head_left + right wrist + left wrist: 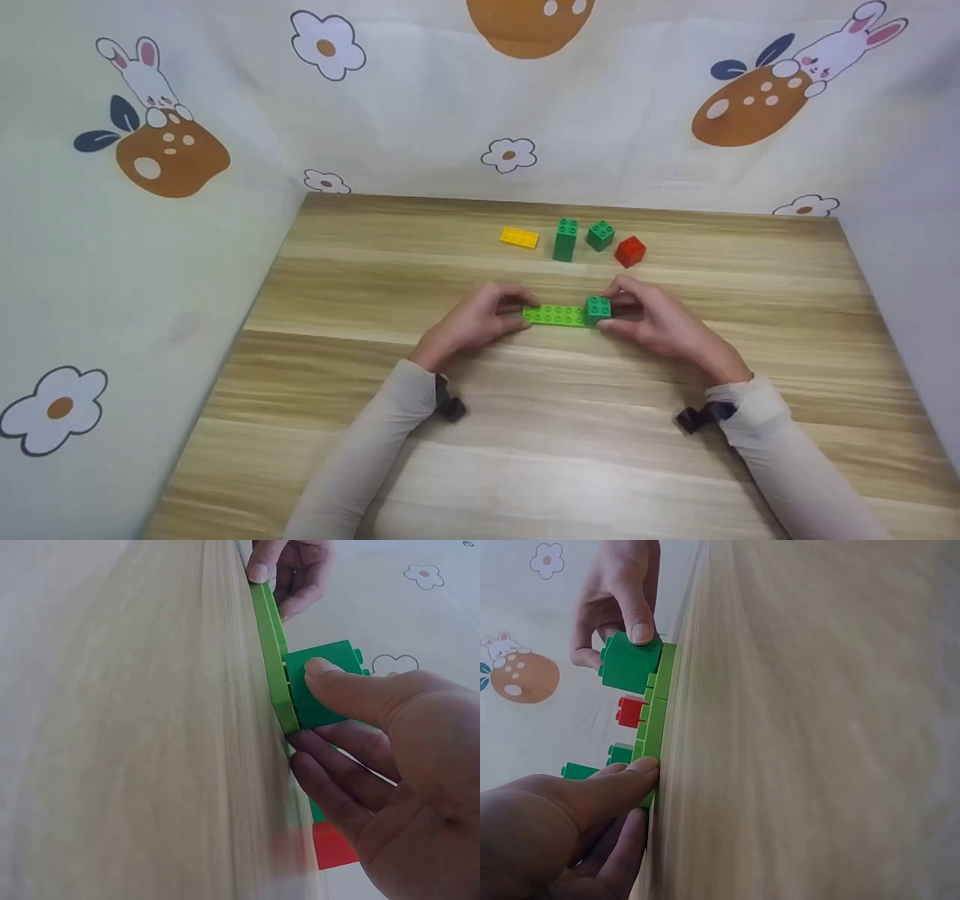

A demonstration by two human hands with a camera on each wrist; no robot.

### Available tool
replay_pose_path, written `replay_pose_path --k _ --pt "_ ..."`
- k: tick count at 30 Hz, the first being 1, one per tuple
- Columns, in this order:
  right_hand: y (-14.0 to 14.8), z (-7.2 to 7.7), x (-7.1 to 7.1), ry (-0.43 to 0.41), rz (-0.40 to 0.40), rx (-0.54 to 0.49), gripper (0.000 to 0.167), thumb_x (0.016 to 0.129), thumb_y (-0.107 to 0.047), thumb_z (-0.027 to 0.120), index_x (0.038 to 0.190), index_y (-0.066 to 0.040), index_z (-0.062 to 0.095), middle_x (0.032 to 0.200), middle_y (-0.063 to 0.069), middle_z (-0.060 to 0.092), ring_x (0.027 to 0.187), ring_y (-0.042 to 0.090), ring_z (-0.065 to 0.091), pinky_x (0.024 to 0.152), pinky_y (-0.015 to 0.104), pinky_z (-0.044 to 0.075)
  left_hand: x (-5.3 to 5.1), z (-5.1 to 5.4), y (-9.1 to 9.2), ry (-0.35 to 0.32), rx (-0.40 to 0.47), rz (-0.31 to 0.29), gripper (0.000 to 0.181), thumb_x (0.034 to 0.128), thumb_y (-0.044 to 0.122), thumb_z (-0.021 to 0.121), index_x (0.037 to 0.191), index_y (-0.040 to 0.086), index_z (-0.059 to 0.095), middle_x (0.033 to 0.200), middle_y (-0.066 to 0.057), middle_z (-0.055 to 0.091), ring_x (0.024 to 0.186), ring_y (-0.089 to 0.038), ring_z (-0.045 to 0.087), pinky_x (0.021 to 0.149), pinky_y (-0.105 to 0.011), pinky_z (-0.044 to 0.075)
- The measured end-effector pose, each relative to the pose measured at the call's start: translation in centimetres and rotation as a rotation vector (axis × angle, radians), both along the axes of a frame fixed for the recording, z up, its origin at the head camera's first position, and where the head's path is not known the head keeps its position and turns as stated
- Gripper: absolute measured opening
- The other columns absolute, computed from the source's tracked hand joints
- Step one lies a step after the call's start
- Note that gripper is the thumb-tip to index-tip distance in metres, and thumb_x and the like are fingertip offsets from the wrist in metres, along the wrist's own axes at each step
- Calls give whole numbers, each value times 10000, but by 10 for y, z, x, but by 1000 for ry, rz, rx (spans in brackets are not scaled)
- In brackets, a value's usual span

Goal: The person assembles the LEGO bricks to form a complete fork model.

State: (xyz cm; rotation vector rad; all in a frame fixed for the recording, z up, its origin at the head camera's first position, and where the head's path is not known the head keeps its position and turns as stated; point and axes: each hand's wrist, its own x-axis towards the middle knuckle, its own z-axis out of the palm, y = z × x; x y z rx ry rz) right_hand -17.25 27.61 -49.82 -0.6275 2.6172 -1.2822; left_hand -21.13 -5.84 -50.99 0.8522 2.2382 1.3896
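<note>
A light green studded strip (556, 315) lies flat on the wooden table. The left hand (484, 319) pinches its left end between thumb and fingers, seen closer in the left wrist view, where that hand (570, 825) fills the lower left. On the strip's right end stands a green block (598, 309), (630, 662). The right hand (656, 319) grips this block, its thumb on the near side. In the right wrist view, the right hand (412, 742) has its thumb on the green block (326, 686); whether the block is fully pressed down cannot be told.
Behind the hands, a yellow brick (520, 238), a tall green block (565, 240), a smaller green block (601, 235) and a red block (631, 251) stand in a loose row on the table (525, 450). A patterned cloth (420, 97) hangs behind the table's back edge.
</note>
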Motion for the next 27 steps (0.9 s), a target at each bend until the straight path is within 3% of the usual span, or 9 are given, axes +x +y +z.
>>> replay_pose_path --k 15,21,27 --pt "-2 4 1 -11 -5 17 322 925 -183 877 1129 -156 628 1268 69 799 1235 280 755 1111 554 574 0 -1 -1 18 17 12 342 946 -13 787 1280 50 748 1336 -113 743 1319 -249 695 1177 -344 537" --pt "-3 4 0 10 -37 36 343 925 -192 877 1154 -151 624 1264 84 804 1230 287 759 1100 551 580 1 0 3 16 -11 69 345 949 1 795 1284 77 766 1324 -90 756 1294 -212 711 1149 -337 558" --pt "-3 5 -3 16 -64 46 350 929 -207 875 1177 -129 640 1253 107 808 1251 295 748 1123 556 559 -1 3 7 68 -65 114 329 947 36 817 1270 93 788 1287 -62 784 1245 -181 724 1133 -355 569"
